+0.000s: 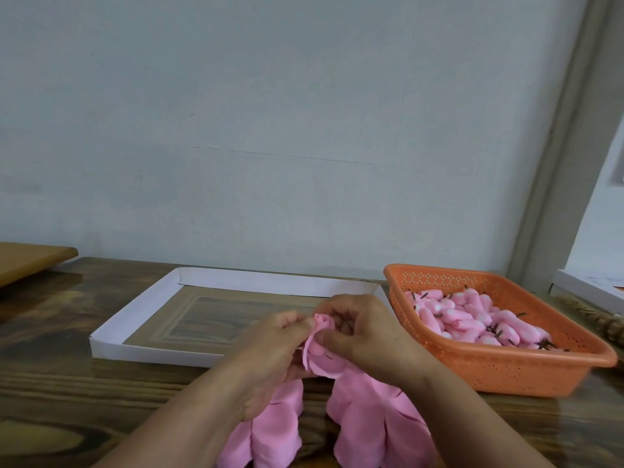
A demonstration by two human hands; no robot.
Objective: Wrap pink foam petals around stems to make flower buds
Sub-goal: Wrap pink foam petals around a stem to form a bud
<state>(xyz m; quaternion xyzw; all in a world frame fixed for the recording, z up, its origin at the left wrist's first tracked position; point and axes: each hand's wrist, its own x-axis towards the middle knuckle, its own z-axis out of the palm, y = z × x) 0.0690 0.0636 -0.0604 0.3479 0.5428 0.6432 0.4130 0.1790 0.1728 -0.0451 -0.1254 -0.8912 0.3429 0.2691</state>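
A pink foam petal (319, 349) is held up between both hands above the wooden table (67, 383), its top rolled into a small bud. My left hand (270, 349) pinches the petal from the left. My right hand (364, 329) grips it from the right with curled fingers. A thin dark stem shows faintly by my right thumb. Loose pink petal sheets (368, 423) lie on the table under my wrists. An orange basket (506, 369) at the right holds several pink buds with dark stems (472, 319).
A shallow white cardboard tray (135, 312) sits on the table behind my hands. A pale wall stands close behind the table. A wooden board (30, 258) is at the far left. A white box (587, 285) and a brown fibrous object (601, 319) lie at the right edge.
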